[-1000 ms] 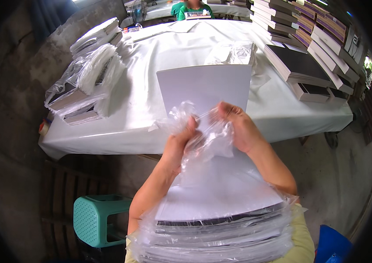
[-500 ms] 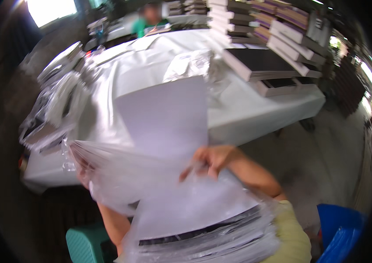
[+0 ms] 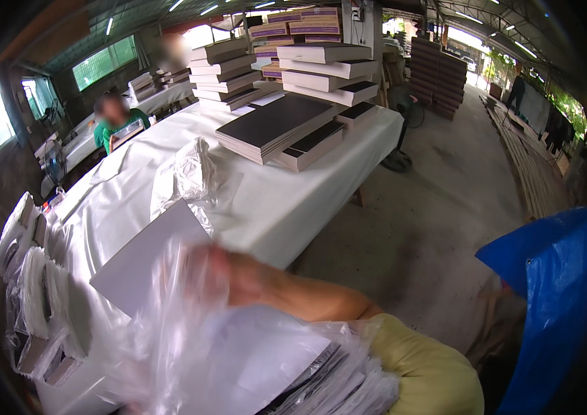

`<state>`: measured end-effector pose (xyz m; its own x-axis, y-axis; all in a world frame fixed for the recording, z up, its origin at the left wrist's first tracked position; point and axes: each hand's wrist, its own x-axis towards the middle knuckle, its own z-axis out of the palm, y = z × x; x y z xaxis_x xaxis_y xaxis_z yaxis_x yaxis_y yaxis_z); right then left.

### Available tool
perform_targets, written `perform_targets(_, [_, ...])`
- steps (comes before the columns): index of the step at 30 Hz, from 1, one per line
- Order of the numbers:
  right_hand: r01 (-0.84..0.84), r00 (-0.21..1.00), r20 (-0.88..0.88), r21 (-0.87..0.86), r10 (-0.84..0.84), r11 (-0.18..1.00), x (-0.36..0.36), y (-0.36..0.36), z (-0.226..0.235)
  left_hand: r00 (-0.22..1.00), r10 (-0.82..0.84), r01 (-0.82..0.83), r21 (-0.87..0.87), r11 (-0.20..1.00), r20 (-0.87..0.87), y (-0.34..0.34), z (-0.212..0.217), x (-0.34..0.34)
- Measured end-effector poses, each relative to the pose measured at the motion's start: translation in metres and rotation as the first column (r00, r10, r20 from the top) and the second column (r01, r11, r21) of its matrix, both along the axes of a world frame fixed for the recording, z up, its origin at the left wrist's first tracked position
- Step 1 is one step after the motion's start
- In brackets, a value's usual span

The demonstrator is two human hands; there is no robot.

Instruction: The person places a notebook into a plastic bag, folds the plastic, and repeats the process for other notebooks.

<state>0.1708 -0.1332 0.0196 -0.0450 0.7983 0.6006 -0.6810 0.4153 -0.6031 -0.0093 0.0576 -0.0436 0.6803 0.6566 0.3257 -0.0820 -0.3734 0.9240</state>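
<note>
My right hand [image 3: 216, 273] is smeared by motion at the middle of the view. A clear plastic bag [image 3: 176, 304] bunches up against it, and its fingers look closed on the film. Below lies a white sheet [image 3: 266, 353] on top of a pile of plastic-wrapped flat pieces [image 3: 349, 380], close to my body. A light grey board [image 3: 151, 259] sticks out beyond the bag onto the table. My left hand [image 3: 138, 404] shows only faintly through the plastic at the lower edge; its fingers cannot be made out.
Stacks of plastic-wrapped pieces [image 3: 44, 297] stand at the left of the white-covered table [image 3: 272, 207]. Crumpled plastic [image 3: 186, 173] lies mid-table. Black-topped flat boxes [image 3: 276, 124] and taller stacks [image 3: 328, 69] stand behind. A person in green [image 3: 117, 124] sits far left. Blue sheeting [image 3: 556, 290] is at right.
My view has swung to the right and up. My right hand has gone from above the white sheet to the plastic bag, which now rises bunched beside it. My left hand has dropped low.
</note>
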Motion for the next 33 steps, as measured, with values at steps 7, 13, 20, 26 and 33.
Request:
perform_targets(7, [-0.321,0.920,-0.236,0.008,0.314,0.947,0.005,-0.006,-0.019,1.000,-0.013,0.012,-0.063,0.998,-0.019,0.023,-0.005,-0.018])
perform_targets(13, [0.356,0.760,0.640,-0.267,-0.112,0.895,0.020,-0.012,-0.025,0.994,-0.096,0.082,-0.246,0.966,-0.045,0.058,-0.011,-0.036])
perform_targets(20, [0.930,0.175,0.822,0.043,-0.542,0.364,0.071,0.011,-0.013,0.945,0.187,-0.103,0.299,0.949,-0.268,0.082,-0.007,-0.015])
perform_targets(26, [0.872,-0.480,0.778,0.474,-0.405,-0.123,0.075,0.046,-0.018,0.866,0.479,-0.412,0.748,0.521,0.143,0.075,0.022,0.051])
perform_targets(33, [0.815,-0.485,0.616,0.576,-0.621,-0.065,0.055,0.017,-0.040,0.879,0.322,-0.457,0.812,0.364,0.351,0.041,0.010,-0.008])
